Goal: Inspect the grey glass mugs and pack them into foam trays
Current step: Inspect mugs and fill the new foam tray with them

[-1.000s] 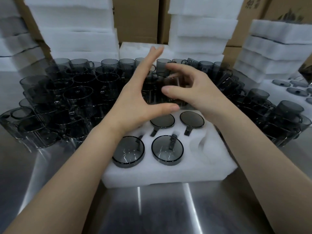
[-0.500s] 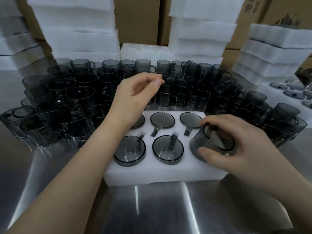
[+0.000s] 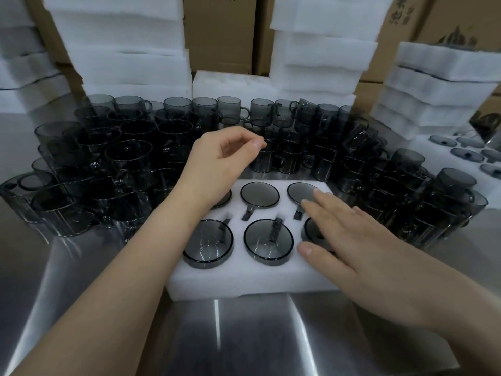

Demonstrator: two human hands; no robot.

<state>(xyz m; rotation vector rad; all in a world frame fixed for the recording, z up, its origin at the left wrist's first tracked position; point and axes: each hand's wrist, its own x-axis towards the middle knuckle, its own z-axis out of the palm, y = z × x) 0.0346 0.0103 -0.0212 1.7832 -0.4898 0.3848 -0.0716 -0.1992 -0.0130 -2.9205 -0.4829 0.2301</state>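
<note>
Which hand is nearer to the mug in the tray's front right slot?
Right. The right hand lies flat over that mug; the left hand is over the loose mugs behind the foam tray.

I'm seeing a factory packing station: a steel table (image 3: 244, 335) with dozens of grey mugs (image 3: 130, 158) crowding its far edge, stacks of foam trays (image 3: 122, 58) behind them, and cartons (image 3: 219, 31) at the back.

Passage lies over the steel table (image 3: 244, 335) fronting the tray (image 3: 244, 280); crowded mugs (image 3: 122, 158) wall its left, back, right; foam stacks (image 3: 130, 50) seemingly close behind.
</note>
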